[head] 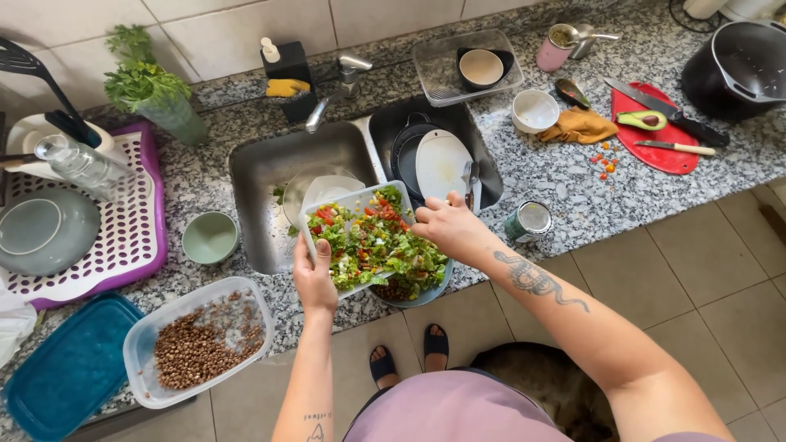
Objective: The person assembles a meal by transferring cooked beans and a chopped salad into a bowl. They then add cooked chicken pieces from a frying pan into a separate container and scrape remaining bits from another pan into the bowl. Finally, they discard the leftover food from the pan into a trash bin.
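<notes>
My left hand (312,277) grips the near left edge of a white cutting board (347,199), tilted over a blue bowl (416,296) at the counter's front edge. Chopped salad (375,241) of green lettuce and red and yellow bits covers the board and spills into the bowl. My right hand (444,226) rests on the salad's right side, fingers curled against the greens, with the tattooed forearm reaching in from the lower right.
A double sink (282,168) holds plates and a dark pan (407,147). A clear tub of brown lentils (199,340) and a teal lid (70,368) lie at left. A green bowl (210,237), a tin can (529,221), a red board with avocado and knives (659,131) and a black pot (737,69) stand around.
</notes>
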